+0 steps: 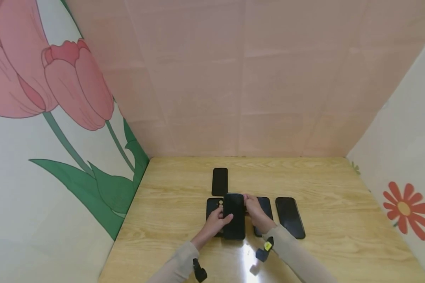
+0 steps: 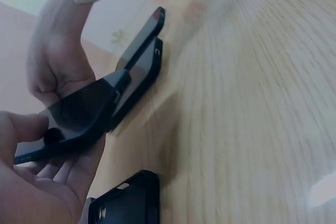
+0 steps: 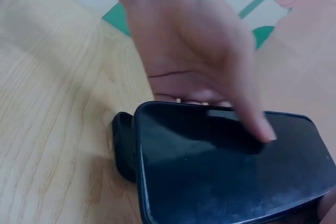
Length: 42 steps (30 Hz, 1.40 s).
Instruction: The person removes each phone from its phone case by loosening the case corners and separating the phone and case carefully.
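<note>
My left hand (image 1: pixel 215 225) grips a black smartphone (image 1: pixel 234 218), screen up, above the table. The left thumb (image 3: pixel 254 119) lies across the screen in the right wrist view, while its fingers pass behind the phone. At the phone's upper right edge, my right hand (image 1: pixel 256 212) pinches with curled fingers, seen beyond the phone in the left wrist view. Partly behind the held phone lies a dark phone (image 1: pixel 212 206), back up, with round camera lenses. Another dark phone (image 1: pixel 265 206) lies partly hidden under the right hand.
One black phone (image 1: pixel 220 181) lies farther back on the wooden table (image 1: pixel 170 188). Another phone (image 1: pixel 290 218) lies at the right, slightly slanted. A pink wall (image 1: pixel 198 98) stands behind the table, with flower-patterned walls on both sides.
</note>
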Tool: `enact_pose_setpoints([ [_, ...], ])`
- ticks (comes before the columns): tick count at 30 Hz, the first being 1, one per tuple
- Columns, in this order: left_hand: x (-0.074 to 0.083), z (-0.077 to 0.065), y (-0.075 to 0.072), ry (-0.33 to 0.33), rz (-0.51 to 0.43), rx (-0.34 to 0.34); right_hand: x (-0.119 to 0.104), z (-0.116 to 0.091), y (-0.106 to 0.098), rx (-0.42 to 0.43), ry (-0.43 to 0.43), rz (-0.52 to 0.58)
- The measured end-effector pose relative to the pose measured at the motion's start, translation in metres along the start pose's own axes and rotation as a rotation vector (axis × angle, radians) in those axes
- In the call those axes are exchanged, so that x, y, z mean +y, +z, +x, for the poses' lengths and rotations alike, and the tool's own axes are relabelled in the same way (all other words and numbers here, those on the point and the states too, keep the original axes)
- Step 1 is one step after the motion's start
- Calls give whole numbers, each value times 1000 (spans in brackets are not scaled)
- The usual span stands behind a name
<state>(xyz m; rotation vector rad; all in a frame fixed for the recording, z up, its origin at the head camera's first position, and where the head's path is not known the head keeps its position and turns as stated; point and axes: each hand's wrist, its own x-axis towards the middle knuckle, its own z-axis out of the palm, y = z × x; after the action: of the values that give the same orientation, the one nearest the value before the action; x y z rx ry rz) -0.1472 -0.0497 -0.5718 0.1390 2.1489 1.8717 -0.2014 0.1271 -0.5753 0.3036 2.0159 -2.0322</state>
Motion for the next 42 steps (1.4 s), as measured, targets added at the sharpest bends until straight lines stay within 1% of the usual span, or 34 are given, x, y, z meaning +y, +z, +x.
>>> enact_pose_setpoints([
  [2,1,-1,-1,15,8,-6,-2,2,-2,-1,9,12],
  [4,-7,3,-2,27,12,-1,-3,4,-4,-5,18,37],
  [8,-8,3,-4,49,-2,21,-7,4,-5,-50,33,60],
  [13,-4,3,-6,63,16,46,-14,4,-6,-89,28,65],
  [20,2,7,-4,77,19,47,-20,6,-12,-115,20,78],
  [25,6,9,-2,77,39,81,-22,8,-15,-137,21,104],
  [29,7,10,0,76,45,112,-22,7,-15,-158,13,71],
  [32,7,11,1,71,24,139,-19,6,-14,-182,3,25],
  [36,9,14,1,104,-5,186,-15,2,-11,-215,-8,-22],
  [39,16,11,1,123,-11,221,-11,-2,-9,-239,-5,-39],
  [42,33,2,1,110,-19,243,-7,-4,-7,-247,6,-50],
])
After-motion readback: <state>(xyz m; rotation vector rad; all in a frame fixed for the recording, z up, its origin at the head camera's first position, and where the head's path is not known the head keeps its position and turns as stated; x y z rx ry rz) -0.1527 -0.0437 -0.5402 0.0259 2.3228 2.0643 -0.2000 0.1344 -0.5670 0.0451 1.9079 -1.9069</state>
